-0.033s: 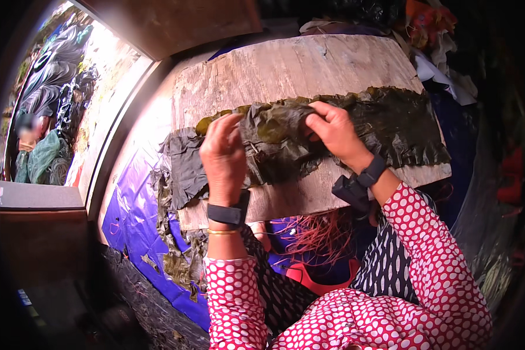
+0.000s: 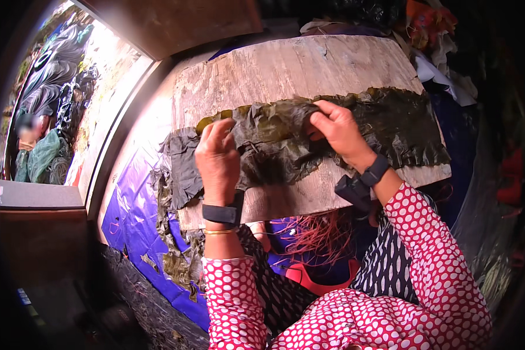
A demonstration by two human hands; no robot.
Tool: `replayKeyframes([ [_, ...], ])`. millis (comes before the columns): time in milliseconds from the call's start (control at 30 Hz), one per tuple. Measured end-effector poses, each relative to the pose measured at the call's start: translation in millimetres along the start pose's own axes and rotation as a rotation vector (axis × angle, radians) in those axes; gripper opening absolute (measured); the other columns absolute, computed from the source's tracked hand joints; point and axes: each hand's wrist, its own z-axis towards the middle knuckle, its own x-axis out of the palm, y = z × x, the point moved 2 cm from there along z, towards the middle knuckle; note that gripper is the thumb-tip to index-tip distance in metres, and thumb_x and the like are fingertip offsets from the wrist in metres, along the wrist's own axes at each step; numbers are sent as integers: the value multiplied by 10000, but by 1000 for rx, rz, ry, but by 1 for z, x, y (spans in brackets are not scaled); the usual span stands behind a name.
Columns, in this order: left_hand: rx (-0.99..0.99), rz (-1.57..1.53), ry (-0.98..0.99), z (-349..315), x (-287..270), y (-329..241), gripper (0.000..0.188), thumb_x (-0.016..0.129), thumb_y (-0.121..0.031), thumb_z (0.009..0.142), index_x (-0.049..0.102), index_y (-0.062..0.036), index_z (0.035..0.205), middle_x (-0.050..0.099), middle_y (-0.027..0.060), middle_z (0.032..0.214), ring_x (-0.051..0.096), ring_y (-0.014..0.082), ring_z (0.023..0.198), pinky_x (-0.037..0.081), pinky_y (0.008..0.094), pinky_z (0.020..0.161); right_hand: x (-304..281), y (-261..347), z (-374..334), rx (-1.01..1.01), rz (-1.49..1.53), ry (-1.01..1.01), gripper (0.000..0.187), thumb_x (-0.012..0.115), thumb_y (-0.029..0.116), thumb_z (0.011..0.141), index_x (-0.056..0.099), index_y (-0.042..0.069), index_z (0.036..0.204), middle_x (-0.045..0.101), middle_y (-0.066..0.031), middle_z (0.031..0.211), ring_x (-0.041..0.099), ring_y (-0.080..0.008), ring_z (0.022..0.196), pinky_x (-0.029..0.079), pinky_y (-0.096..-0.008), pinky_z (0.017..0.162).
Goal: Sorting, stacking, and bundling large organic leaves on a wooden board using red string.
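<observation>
The dark leafy strip point(image 2: 277, 135) lies left to right; right hand point(image 2: 343, 135) pinches its middle, left hand point(image 2: 217, 156): grip I cannot tell.

Sheet point(image 2: 277, 137) dark olive-green — board point(image 2: 286, 67) pale brown; sleeves point(image 2: 230, 297) red, white-dotted — tarpaulin point(image 2: 135, 204) blue-violet; strands point(image 2: 321, 238) red.

A long, wrinkled, dark green leafy sheet point(image 2: 277, 137) lies across a pale wooden board point(image 2: 291, 67).
</observation>
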Motion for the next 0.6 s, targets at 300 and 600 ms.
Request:
replayKeyframes([
  [300,112,344,203,-22,18,22,294,623,-24,718,676,-121,990,618,92,1041,566,318,987,489,414,813,-17,11,-9,-9,327,-33,266,521,169,949,599,52,1175,658,-20,933,658,-124,749,569,-298,673],
  [600,-180,179,139,-13,16,32,159,610,-69,800,655,-72,952,652,123,911,621,321,876,486,412,755,9,8,-10,-69,399,-220,170,526,209,959,626,94,1032,665,-14,892,661,-128,723,561,-289,620],
])
